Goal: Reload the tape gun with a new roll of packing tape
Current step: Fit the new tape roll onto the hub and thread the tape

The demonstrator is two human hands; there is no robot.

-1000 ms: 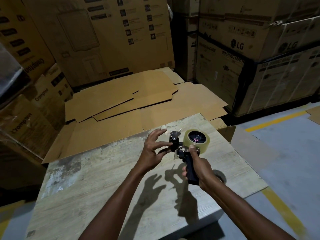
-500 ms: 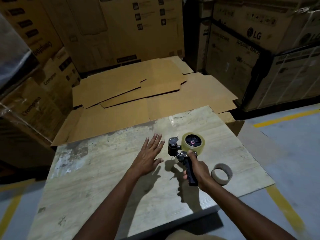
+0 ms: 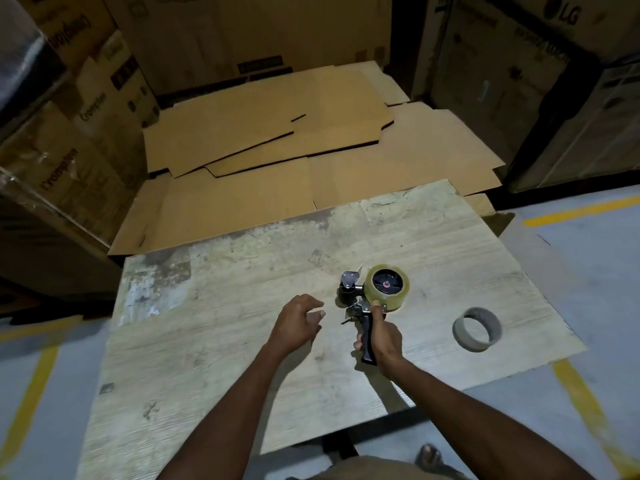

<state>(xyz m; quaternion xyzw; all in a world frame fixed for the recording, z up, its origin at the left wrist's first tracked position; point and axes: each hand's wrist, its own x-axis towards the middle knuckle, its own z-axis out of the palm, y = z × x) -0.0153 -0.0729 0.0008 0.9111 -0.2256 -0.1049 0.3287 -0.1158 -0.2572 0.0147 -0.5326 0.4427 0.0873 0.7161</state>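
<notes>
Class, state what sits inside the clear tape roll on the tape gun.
A round black hub with a red centre fills the clear tape roll; its core is hidden.

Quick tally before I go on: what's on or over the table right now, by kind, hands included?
Tape gun: 1
Roll of packing tape, mounted on the gun: 1
Empty cardboard tape core, lying apart to the right: 1
Hands: 2, the left hand holding nothing and the right hand gripping the gun's handle
Total: 5
</notes>
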